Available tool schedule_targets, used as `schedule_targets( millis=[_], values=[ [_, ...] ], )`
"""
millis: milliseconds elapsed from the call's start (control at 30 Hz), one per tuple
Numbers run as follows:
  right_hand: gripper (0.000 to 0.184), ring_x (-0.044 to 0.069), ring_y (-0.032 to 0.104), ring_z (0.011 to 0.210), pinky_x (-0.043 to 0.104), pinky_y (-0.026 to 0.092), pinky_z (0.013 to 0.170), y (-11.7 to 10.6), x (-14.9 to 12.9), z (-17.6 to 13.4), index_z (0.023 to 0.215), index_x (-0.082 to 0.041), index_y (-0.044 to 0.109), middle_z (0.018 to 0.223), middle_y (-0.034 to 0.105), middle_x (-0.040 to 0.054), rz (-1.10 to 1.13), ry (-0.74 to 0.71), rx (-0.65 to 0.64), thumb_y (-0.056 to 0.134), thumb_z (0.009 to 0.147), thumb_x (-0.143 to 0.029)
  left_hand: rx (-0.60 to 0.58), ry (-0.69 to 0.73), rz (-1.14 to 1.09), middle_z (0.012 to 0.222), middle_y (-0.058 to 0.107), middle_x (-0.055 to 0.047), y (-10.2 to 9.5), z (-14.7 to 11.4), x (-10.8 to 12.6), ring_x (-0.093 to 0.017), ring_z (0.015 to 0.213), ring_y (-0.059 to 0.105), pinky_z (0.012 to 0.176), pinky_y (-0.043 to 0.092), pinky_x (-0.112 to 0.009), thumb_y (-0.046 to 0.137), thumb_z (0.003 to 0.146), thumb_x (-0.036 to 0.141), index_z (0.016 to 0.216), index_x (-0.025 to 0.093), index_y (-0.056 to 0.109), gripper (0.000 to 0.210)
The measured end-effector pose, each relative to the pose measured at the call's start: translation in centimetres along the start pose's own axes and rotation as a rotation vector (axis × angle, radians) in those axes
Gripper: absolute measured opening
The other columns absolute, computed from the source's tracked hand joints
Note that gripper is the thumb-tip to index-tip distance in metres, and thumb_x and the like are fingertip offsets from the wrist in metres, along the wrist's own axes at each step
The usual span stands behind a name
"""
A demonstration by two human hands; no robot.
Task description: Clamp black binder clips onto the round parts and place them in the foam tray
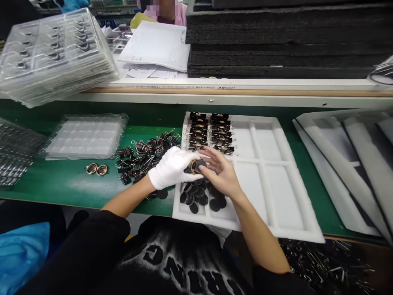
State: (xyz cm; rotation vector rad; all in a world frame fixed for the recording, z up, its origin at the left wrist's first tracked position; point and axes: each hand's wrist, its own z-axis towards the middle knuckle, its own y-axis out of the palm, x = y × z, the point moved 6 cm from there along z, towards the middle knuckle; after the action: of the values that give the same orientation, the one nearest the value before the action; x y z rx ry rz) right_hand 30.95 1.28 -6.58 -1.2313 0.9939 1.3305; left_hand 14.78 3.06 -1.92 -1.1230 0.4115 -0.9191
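My left hand (173,166), in a white glove, is closed around a small round gold-rimmed piece (192,166) above the white foam tray (266,162). My bare right hand (225,178) has its thumb and fingers at a flat black disc (201,165) against that piece. Loose black discs (196,192) lie in the tray's near left compartment, under my hands. Behind them, two rows of black binder clips (198,127) grip gold-edged pieces. A heap of loose binder clips (147,155) is beside my left hand. Two gold-rimmed round pieces (101,170) lie farther left.
Clear plastic trays (86,135) lie on the green table, and more are stacked on the shelf (55,61). Black foam sheets (276,41) are piled on the shelf. White foam trays (346,164) stand at right, above many binder clips (325,262). Another person (181,14) sits opposite.
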Motion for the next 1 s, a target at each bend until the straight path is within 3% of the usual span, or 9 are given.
schedule_targets(
  millis=[100, 233, 300, 400, 500, 600, 733, 833, 1000],
  values=[
    [0.048, 0.022, 0.079, 0.088, 0.038, 0.066, 0.084, 0.8, 1.7, -0.1, 0.12, -0.023, 0.077, 0.102, 0.083, 0.0069, 0.199, 0.287, -0.123, 0.091, 0.077, -0.042, -0.007, 0.097, 0.013, 0.087, 0.077, -0.005, 0.0, -0.5, 1.1, -0.023, 0.079, 0.074, 0.074, 0.045, -0.039, 0.062, 0.101, 0.058, 0.123, 0.017, 0.067, 0.047],
    [0.045, 0.017, 0.074, 0.07, 0.032, 0.063, 0.07, 0.5, 2.6, 0.0, 0.094, -0.021, 0.078, 0.083, 0.08, 0.0026, 0.345, 0.44, -0.069, 0.102, 0.061, -0.038, -0.076, 0.079, 0.036, 0.087, 0.076, -0.004, -1.2, -1.5, 0.0, -0.022, 0.078, 0.073, 0.073, 0.045, -0.038, 0.057, 0.101, 0.066, 0.139, 0.013, 0.06, 0.065],
    [0.046, 0.017, 0.074, 0.071, 0.03, 0.062, 0.067, 0.0, 2.8, 0.2, 0.089, -0.022, 0.075, 0.085, 0.081, 0.002, 0.431, 0.47, -0.005, 0.104, 0.056, -0.036, -0.103, -0.079, 0.059, 0.086, 0.077, -0.002, -2.6, -2.2, -2.6, -0.022, 0.081, 0.074, 0.076, 0.046, -0.037, 0.053, 0.104, 0.062, 0.136, 0.017, 0.063, 0.056],
    [0.047, 0.017, 0.076, 0.077, 0.028, 0.063, 0.07, -1.0, 3.2, 0.4, 0.089, -0.024, 0.074, 0.085, 0.08, 0.0005, 0.535, 0.493, 0.093, 0.104, 0.056, -0.037, -0.154, -0.434, 0.204, 0.095, 0.081, -0.004, -4.9, -4.2, -7.9, -0.023, 0.089, 0.076, 0.079, 0.046, -0.037, 0.046, 0.109, 0.048, 0.113, 0.023, 0.074, 0.038],
    [0.043, 0.016, 0.076, 0.083, 0.029, 0.065, 0.079, -1.5, 3.3, 0.5, 0.093, -0.025, 0.076, 0.091, 0.081, 0.0002, 0.569, 0.491, 0.128, 0.102, 0.062, -0.039, -0.395, -0.639, 0.29, 0.095, 0.081, -0.005, -5.0, -6.6, -11.3, -0.027, 0.089, 0.075, 0.078, 0.046, -0.038, 0.047, 0.105, 0.046, 0.097, 0.024, 0.076, 0.037],
    [0.039, 0.015, 0.076, 0.084, 0.029, 0.065, 0.083, -1.4, 3.4, 0.6, 0.091, -0.025, 0.077, 0.092, 0.08, -0.0004, 0.566, 0.494, 0.113, 0.101, 0.064, -0.038, -0.537, -0.655, 0.262, 0.09, 0.08, -0.005, -3.6, -8.0, -11.9, -0.028, 0.084, 0.073, 0.077, 0.046, -0.038, 0.055, 0.099, 0.053, 0.105, 0.026, 0.076, 0.034],
    [0.038, 0.015, 0.076, 0.085, 0.028, 0.065, 0.083, -0.8, 3.6, 0.5, 0.091, -0.025, 0.076, 0.091, 0.08, -0.0011, 0.578, 0.504, 0.091, 0.101, 0.065, -0.037, -0.588, -0.686, 0.198, 0.081, 0.077, -0.003, -2.1, -8.8, -12.2, -0.024, 0.072, 0.067, 0.07, 0.044, -0.035, 0.055, 0.098, 0.055, 0.097, 0.026, 0.075, 0.035],
    [0.038, 0.017, 0.078, 0.089, 0.033, 0.066, 0.089, -0.6, 3.6, 0.4, 0.091, -0.026, 0.074, 0.091, 0.081, -0.0016, 0.596, 0.509, 0.09, 0.1, 0.065, -0.034, -0.571, -0.725, 0.154, 0.079, 0.074, -0.001, -2.3, -9.0, -13.0, -0.02, 0.069, 0.063, 0.07, 0.045, -0.033, 0.051, 0.101, 0.047, 0.087, 0.026, 0.071, 0.032],
    [0.039, 0.018, 0.078, 0.089, 0.036, 0.066, 0.092, -0.5, 3.6, 0.4, 0.09, -0.025, 0.073, 0.091, 0.081, -0.0014, 0.628, 0.528, 0.079, 0.101, 0.063, -0.031, -0.563, -0.681, 0.004, 0.1, 0.08, 0.0, -2.3, -9.3, -13.2, -0.022, 0.091, 0.071, 0.081, 0.05, -0.033, 0.059, 0.095, 0.051, 0.114, 0.03, 0.073, 0.033]
  ],
)
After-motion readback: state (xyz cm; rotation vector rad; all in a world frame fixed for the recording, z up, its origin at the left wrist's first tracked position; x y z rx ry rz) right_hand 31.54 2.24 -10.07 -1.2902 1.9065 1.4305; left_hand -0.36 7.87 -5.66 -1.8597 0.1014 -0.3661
